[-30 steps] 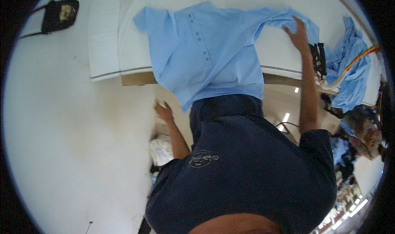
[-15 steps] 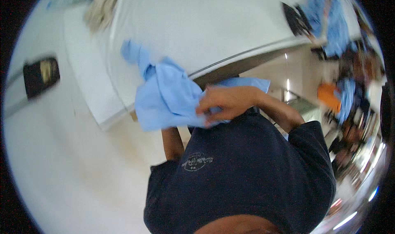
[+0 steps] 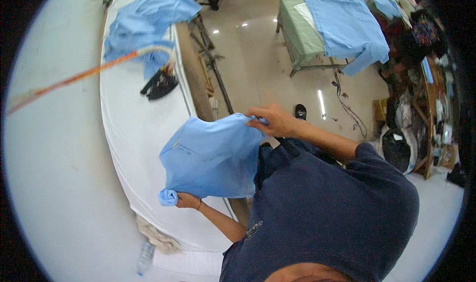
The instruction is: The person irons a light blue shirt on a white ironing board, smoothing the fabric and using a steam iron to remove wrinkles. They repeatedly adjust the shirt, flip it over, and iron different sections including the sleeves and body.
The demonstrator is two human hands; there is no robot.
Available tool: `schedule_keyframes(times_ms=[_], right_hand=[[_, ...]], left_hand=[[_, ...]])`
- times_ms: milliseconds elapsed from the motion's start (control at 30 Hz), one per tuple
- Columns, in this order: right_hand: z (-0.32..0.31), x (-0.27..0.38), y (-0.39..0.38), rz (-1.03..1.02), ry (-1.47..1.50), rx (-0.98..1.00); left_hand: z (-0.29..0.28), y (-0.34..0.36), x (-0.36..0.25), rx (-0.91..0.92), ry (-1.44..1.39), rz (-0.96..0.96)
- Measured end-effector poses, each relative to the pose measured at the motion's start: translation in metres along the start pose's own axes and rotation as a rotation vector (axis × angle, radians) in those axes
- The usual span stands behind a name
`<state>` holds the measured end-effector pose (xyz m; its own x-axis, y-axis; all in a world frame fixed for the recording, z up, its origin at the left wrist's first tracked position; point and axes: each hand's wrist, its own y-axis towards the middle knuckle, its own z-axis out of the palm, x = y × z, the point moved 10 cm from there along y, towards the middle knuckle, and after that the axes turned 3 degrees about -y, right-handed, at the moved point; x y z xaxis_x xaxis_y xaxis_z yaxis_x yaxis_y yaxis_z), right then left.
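A light blue shirt (image 3: 208, 150) hangs stretched between my two hands, over the near edge of the white-covered table. My left hand (image 3: 187, 200) is closed on its lower left part, and a bunched roll of the cloth sticks out beyond the fingers. Pinched in my right hand (image 3: 272, 121) is the upper right corner, close to my body. The shirt's middle sags in loose folds, and faint small marks show on it. Farther along the table lies a dark, pointed iron (image 3: 161, 85).
More blue garments (image 3: 144, 22) are heaped at the table's far end. A red-orange hose (image 3: 79, 76) crosses from the left. A green-covered table (image 3: 295, 39) bears blue clothing. Cables (image 3: 349, 113) trail over the floor. A beige cloth (image 3: 157, 236) and plastic bottle (image 3: 145, 257) lie lower left.
My view has turned rightward. The shirt, crumpled before, is now spread between my hands. My left hand, hidden under it before, now shows at its lower left. My right hand has lifted the corner.
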<state>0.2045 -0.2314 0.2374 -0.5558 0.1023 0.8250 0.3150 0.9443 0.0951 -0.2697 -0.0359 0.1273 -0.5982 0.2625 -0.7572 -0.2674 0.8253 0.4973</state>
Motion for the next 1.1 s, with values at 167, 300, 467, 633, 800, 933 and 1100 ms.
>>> schedule_keyframes(times_ms=[167, 300, 467, 633, 800, 933, 1100], right_hand=[[-0.037, -0.121, -0.057, 0.216, 0.017, 0.069], [-0.088, -0.190, -0.101, 0.252, 0.106, 0.036], [-0.224, -0.322, -0.157, 0.406, 0.189, -0.383], [-0.426, -0.436, -0.265, 0.679, 0.159, -0.868], [-0.592, -0.438, -0.407, 0.656, -0.379, -1.665], [-0.598, -0.448, -0.429, 0.700, -0.175, -1.581], [-0.445, -0.544, -0.436, 1.070, 0.179, -1.168]], left_hand=[[0.143, 0.011, -0.131, 0.254, -0.144, 0.027], [0.293, -0.038, -0.196, 0.541, -0.372, -0.220], [0.497, -0.166, -0.437, 0.962, -0.555, 0.075], [0.671, -0.350, -0.731, 1.381, -0.542, 0.199], [0.745, -0.545, -0.949, 1.968, -0.964, -0.556], [0.732, -0.560, -0.950, 1.828, -1.324, -0.859], [0.686, -0.576, -0.752, 1.650, -0.365, 0.994]])
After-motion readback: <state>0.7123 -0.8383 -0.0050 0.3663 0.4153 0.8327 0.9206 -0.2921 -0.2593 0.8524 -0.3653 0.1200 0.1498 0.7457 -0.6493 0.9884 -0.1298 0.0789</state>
